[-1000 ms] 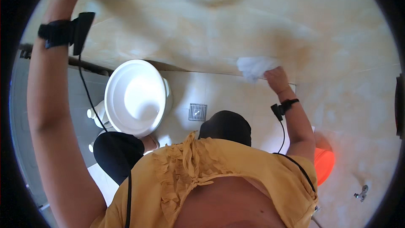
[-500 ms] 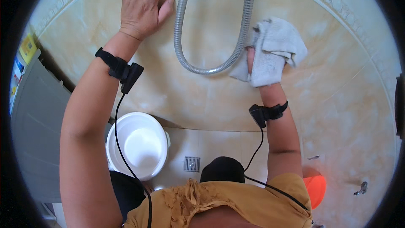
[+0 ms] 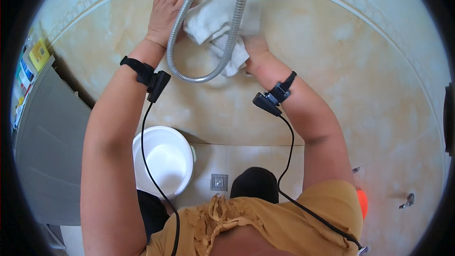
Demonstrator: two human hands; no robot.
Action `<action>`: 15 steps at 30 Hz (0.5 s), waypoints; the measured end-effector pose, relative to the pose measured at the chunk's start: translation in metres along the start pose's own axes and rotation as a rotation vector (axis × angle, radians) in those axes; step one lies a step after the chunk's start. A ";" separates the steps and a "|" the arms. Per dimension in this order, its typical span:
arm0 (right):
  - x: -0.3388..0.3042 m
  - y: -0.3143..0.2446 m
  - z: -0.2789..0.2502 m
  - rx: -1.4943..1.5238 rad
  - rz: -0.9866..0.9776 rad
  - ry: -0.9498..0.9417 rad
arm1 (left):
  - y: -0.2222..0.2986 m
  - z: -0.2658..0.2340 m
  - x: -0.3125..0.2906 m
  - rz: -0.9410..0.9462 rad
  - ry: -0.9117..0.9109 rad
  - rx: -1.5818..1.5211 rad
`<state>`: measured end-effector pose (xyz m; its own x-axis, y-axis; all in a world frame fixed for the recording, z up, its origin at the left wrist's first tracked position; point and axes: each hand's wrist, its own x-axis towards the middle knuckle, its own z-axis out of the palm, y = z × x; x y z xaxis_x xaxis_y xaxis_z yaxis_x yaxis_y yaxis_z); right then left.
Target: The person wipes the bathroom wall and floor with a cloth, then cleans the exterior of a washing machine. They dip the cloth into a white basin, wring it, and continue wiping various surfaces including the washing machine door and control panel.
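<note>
My left hand (image 3: 166,14) lies flat against the marbled wall (image 3: 303,114), its fingers stretched upward and nothing held. Under my right hand (image 3: 256,43) a white cloth (image 3: 211,16) is pressed to the same wall; its folds hide most of my fingers. The cloth reaches left almost to my left hand. A silver flexible hose (image 3: 196,79) hangs in a loop in front of the cloth and close to both hands. Its lower bend crosses just below the cloth.
On the floor at lower left stands a white basin (image 3: 163,156), beside a square drain (image 3: 219,182). A grey cabinet (image 3: 52,151) with packages on top is at far left. A metal tap (image 3: 407,201) juts from the wall at lower right, near an orange object (image 3: 362,203).
My right hand has swept the cloth leftward across the wall, behind the hose. The hose loop has shifted left in view. My left hand stays flat on the wall.
</note>
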<state>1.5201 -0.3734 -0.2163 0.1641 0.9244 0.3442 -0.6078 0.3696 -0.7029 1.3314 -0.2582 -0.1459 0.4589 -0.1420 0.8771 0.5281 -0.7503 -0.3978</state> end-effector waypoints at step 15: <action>-0.061 0.232 -0.308 -2.118 -0.612 -1.628 | 0.090 -0.104 -0.180 -1.021 -0.673 -0.592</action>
<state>1.6084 -0.3153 -0.5922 -0.8834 0.4502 -0.1303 0.3428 0.8102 0.4754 1.2214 -0.3673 -0.3115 0.3982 0.8519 0.3402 0.5343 -0.5169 0.6688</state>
